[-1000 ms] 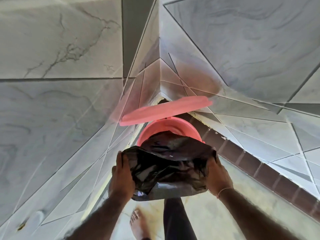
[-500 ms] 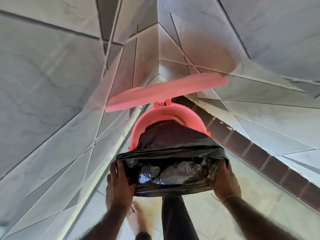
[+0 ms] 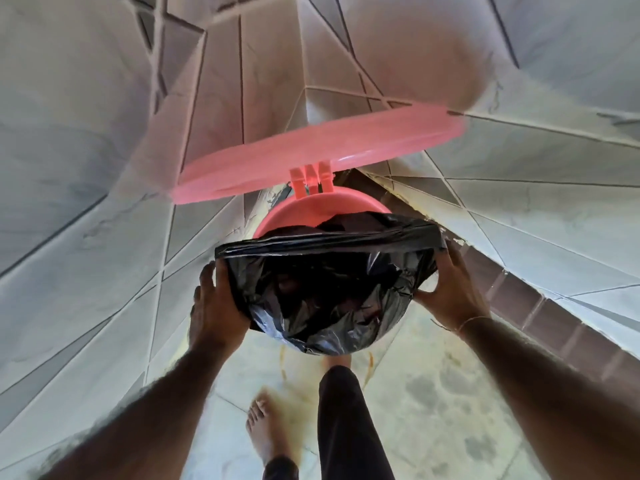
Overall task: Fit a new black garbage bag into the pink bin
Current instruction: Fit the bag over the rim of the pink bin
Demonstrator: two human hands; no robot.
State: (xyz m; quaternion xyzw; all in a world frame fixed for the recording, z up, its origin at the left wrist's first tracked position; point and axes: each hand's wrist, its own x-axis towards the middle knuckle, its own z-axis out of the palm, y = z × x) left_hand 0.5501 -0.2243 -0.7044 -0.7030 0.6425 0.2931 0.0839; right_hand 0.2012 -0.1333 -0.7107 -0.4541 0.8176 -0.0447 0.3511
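A: Black film now wraps the near side of the pink bin [image 3: 304, 211]; half a second back the garbage bag [image 3: 322, 289] was stretched flat in front of the rim, and now its mouth is rolled down over the front edge.

B: So the front is seated?

A: I judge it so. The far rim is bare pink under the raised lid [image 3: 311, 155], so the bag's back edge must yet go over.

B: And the grip?

A: The left hand [image 3: 216, 306] is closed on the bag's left edge, fingers curled under the fold. The right hand [image 3: 450, 289] presses the bag to the bin's right side, thumb on the film; both have come lower and wider apart. The bin stands in the tiled corner [image 3: 242, 81], a bare foot [image 3: 268, 434] before it.

B: Any writing?

A: None readable on bag, bin or lid.
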